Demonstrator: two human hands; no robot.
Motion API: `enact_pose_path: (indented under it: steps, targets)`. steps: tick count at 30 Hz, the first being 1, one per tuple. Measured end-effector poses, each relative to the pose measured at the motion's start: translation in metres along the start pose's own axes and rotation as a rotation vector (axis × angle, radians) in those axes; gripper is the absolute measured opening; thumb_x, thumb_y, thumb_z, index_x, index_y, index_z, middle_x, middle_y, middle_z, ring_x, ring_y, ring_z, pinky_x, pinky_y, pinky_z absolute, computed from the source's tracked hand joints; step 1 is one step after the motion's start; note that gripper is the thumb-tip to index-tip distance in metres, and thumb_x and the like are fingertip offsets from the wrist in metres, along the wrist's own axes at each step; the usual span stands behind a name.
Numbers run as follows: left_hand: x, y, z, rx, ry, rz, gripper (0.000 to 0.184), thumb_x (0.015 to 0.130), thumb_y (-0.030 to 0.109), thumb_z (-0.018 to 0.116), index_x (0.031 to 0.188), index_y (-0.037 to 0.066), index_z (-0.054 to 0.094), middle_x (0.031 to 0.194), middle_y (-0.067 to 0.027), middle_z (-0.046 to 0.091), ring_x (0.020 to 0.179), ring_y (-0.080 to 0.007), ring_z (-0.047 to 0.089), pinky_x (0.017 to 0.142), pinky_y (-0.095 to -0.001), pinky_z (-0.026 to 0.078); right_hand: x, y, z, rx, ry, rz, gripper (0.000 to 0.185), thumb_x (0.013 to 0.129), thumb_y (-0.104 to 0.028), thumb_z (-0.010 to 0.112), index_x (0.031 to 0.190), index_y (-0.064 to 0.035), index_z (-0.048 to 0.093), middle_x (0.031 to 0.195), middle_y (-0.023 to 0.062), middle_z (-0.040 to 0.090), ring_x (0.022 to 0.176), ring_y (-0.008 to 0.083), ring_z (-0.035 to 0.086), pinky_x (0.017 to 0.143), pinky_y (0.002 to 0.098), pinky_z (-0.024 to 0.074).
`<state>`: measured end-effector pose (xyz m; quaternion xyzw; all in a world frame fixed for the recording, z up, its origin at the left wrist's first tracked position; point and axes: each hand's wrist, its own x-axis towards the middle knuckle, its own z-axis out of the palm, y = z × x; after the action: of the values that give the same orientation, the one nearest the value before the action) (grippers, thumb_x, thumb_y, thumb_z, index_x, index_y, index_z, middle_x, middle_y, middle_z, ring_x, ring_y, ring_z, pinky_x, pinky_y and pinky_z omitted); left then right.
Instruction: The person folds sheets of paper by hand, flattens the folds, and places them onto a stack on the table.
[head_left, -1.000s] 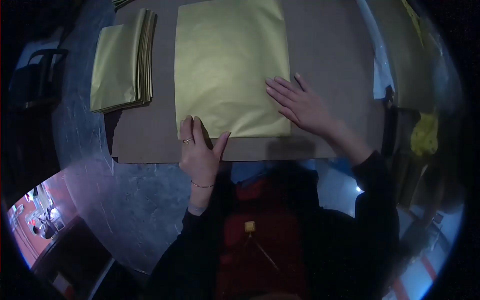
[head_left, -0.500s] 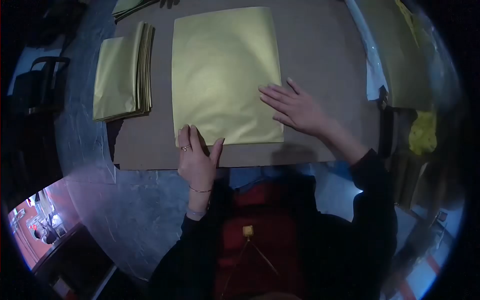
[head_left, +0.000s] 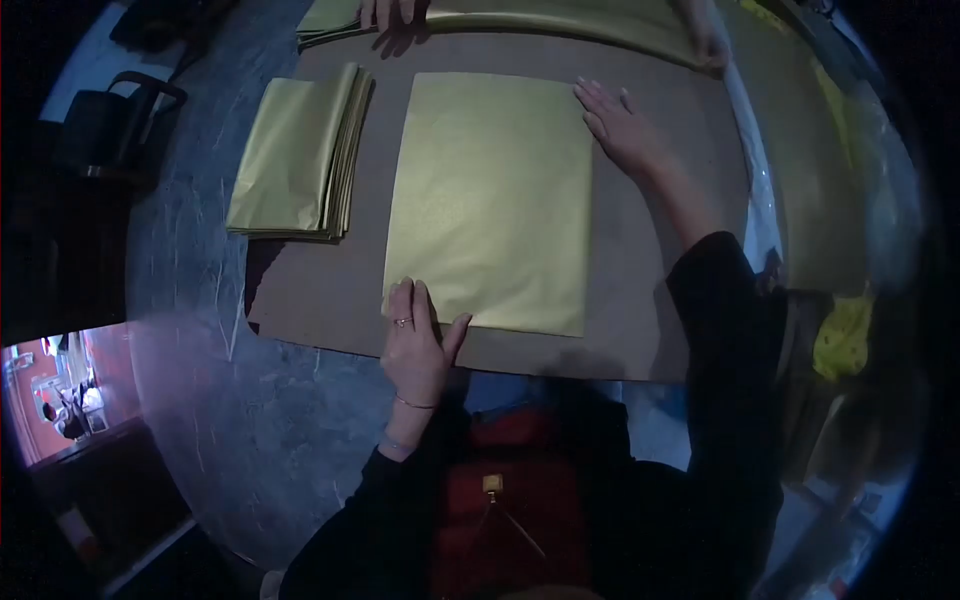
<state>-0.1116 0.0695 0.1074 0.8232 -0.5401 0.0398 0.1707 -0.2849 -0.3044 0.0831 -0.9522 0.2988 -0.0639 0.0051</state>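
A gold sheet of paper, possibly folded, lies flat on the brown cardboard. My left hand rests on its near left corner, fingers stretched out and thumb spread along the near edge. At the far right corner, my right hand lies with straight fingers touching the sheet's edge. Neither hand grips anything. To the left of the sheet stands a stack of folded gold paper.
The cardboard covers the table. Across the far side, another person's hands touch a long gold sheet. More folded gold paper lies at the far left. A yellow bag hangs at the right, and a dark chair stands left.
My right hand has slid away from me along the sheet's right edge to its far corner. My left hand stays at the near left corner. The camera view has shifted.
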Motion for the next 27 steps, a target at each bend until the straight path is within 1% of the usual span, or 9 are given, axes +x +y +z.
enact_pose_path:
  steps: [10, 12, 14, 17, 20, 22, 23, 25, 27]
  targets:
    - [-0.002, -0.013, 0.004, 0.043, 0.106, 0.036, 0.037, 0.084, 0.027, 0.065, 0.115, 0.007, 0.06, 0.123, -0.0079, 0.055, 0.102, -0.0233, 0.061, 0.075, -0.03, 0.053, -0.104, -0.146, -0.027, 0.1, -0.214, -0.378, 0.051, 0.099, -0.032, 0.027, 0.145, -0.0101, 0.025, 0.153, 0.0044, 0.021, 0.141, 0.0207, 0.018, 0.115, 0.0434, 0.0114]
    - [-0.005, -0.011, 0.003, -0.035, 0.069, -0.012, 0.036, 0.084, 0.023, 0.065, 0.116, 0.007, 0.059, 0.123, -0.0088, 0.055, 0.107, -0.0262, 0.059, 0.083, -0.0348, 0.051, -0.115, -0.161, -0.027, 0.109, -0.216, -0.499, 0.049, 0.099, -0.033, 0.029, 0.145, -0.0145, 0.028, 0.152, 0.0009, 0.022, 0.14, 0.018, 0.02, 0.116, 0.0435, 0.0131]
    - [-0.004, -0.017, 0.004, 0.023, 0.116, 0.138, 0.034, 0.084, 0.018, 0.063, 0.116, 0.006, 0.059, 0.123, -0.0101, 0.055, 0.114, -0.03, 0.055, 0.093, -0.0426, 0.044, -0.115, -0.166, -0.028, 0.155, -0.224, -0.632, 0.047, 0.099, -0.034, 0.031, 0.144, -0.0196, 0.03, 0.152, -0.0038, 0.023, 0.14, 0.0157, 0.021, 0.116, 0.0433, 0.0136]
    - [-0.011, -0.01, 0.003, 0.02, 0.154, 0.163, 0.032, 0.085, 0.013, 0.062, 0.116, 0.004, 0.059, 0.124, -0.0114, 0.055, 0.119, -0.0328, 0.051, 0.099, -0.0485, 0.037, -0.113, -0.165, -0.022, 0.192, -0.245, -0.707, 0.047, 0.099, -0.033, 0.032, 0.144, -0.0189, 0.029, 0.152, -0.0035, 0.024, 0.139, 0.0151, 0.022, 0.116, 0.0437, 0.0128]
    - [-0.024, 0.018, -0.003, -0.335, 0.021, 0.351, 0.033, 0.082, 0.009, 0.065, 0.115, 0.004, 0.061, 0.124, -0.0108, 0.056, 0.119, -0.0332, 0.052, 0.1, -0.0472, 0.037, -0.113, -0.164, -0.023, 0.2, -0.263, -0.687, 0.049, 0.098, -0.032, 0.033, 0.145, -0.0168, 0.028, 0.152, -0.0018, 0.023, 0.139, 0.0158, 0.022, 0.116, 0.0427, 0.0123]
    - [-0.042, 0.037, 0.022, -0.485, -0.067, 0.519, 0.039, 0.085, 0.019, 0.062, 0.121, 0.004, 0.057, 0.128, -0.01, 0.053, 0.122, -0.0302, 0.048, 0.105, -0.0434, 0.033, -0.112, -0.165, -0.026, 0.278, -0.277, -0.64, 0.051, 0.097, -0.029, 0.036, 0.145, -0.0145, 0.026, 0.152, 0.0016, 0.024, 0.139, 0.018, 0.023, 0.115, 0.0425, 0.0148]
    - [-0.047, 0.048, 0.03, -0.476, -0.057, 0.494, 0.039, 0.085, 0.019, 0.062, 0.121, 0.004, 0.057, 0.128, -0.01, 0.053, 0.122, -0.0302, 0.048, 0.105, -0.0434, 0.033, -0.113, -0.164, -0.025, 0.336, -0.266, -0.574, 0.053, 0.096, -0.026, 0.039, 0.145, -0.0139, 0.025, 0.152, 0.003, 0.023, 0.139, 0.0193, 0.024, 0.115, 0.0428, 0.0166]
    - [-0.05, 0.064, 0.039, -0.246, -0.152, 0.581, 0.053, 0.087, 0.032, 0.059, 0.132, 0.005, 0.047, 0.14, -0.0085, 0.042, 0.132, -0.0236, 0.037, 0.109, -0.0409, 0.027, -0.114, -0.164, -0.026, 0.422, -0.264, -0.506, 0.057, 0.093, -0.016, 0.043, 0.145, -0.012, 0.022, 0.151, 0.0074, 0.026, 0.137, 0.0233, 0.029, 0.112, 0.0434, 0.0235]
    - [-0.053, 0.06, 0.045, -0.18, -0.153, 0.563, 0.057, 0.087, 0.037, 0.057, 0.133, 0.005, 0.045, 0.142, -0.0086, 0.039, 0.133, -0.023, 0.034, 0.11, -0.0403, 0.026, -0.113, -0.164, -0.017, 0.491, -0.263, -0.505, 0.057, 0.092, -0.013, 0.044, 0.145, -0.0117, 0.022, 0.15, 0.0076, 0.027, 0.137, 0.024, 0.03, 0.111, 0.0428, 0.025]
